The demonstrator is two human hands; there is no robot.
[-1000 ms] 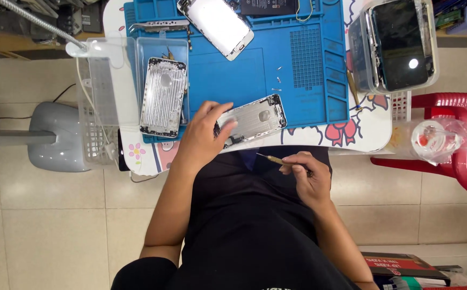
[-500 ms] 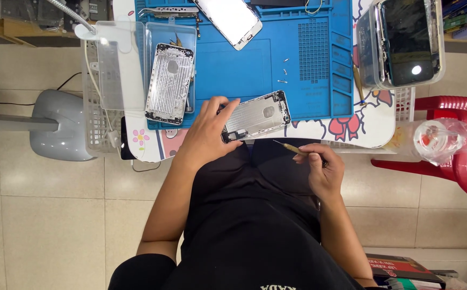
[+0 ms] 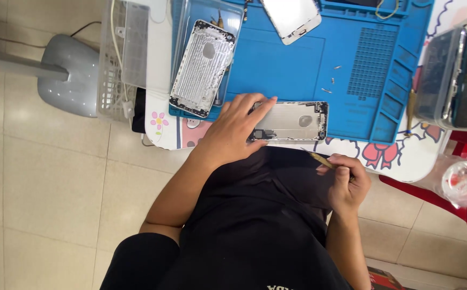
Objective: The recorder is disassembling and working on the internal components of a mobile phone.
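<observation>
Pinning the open silver phone housing (image 3: 290, 121) flat with the left hand (image 3: 233, 129), fingers spread over its near-left end, grip pressing down rather than wrapped around. Housing lying at the near edge of the blue work mat (image 3: 298, 59), partly overhanging onto the white surface (image 3: 405, 161). Holding thin tweezers (image 3: 319, 158) in the right hand (image 3: 346, 182), pinch grip narrow and closed on the tool, tip hovering just off the housing's near-right corner, not touching. Judging the step as steadying the housing while bringing the tool in for small-part work inside it. Next move calling for a short, fine approach of the tip into the housing while keeping the left hand firm. Lying on the mat beyond the housing: second silver housing (image 3: 202, 67) to the far left, white screen panel (image 3: 291, 19) straight beyond, loose tiny screws (image 3: 327, 90) just past its far-right corner.
</observation>
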